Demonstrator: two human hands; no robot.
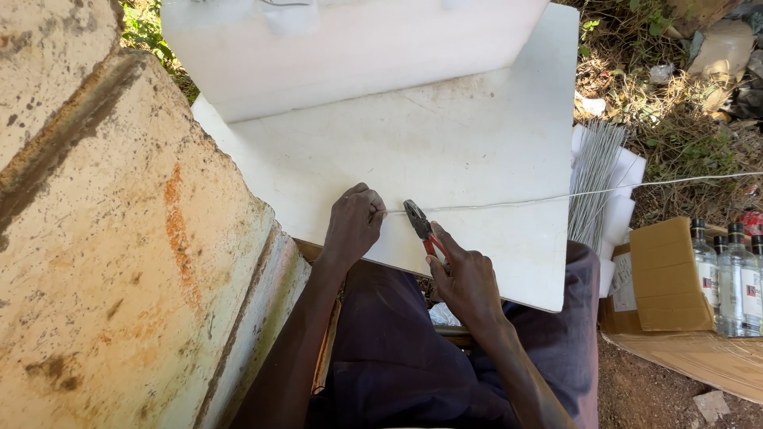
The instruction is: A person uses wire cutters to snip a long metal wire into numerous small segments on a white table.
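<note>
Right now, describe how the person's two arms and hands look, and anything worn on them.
Both arms are bare from the hands up to the picture's lower edge: no sleeves, gloves, watch or bands show. The left hand and right hand are bare too, with no rings that I can make out. Each forearm is lean, and dark purple clothing covers the lap beneath them.

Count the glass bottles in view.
3 glass bottles at the right edge beside the open cardboard box: one nearest its flap, one beside it, one cut off by the frame. More may be hidden.

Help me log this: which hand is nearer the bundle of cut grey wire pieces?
Right hand, lower left of the bundle; left hand lies farther left, pinching the wire.
</note>
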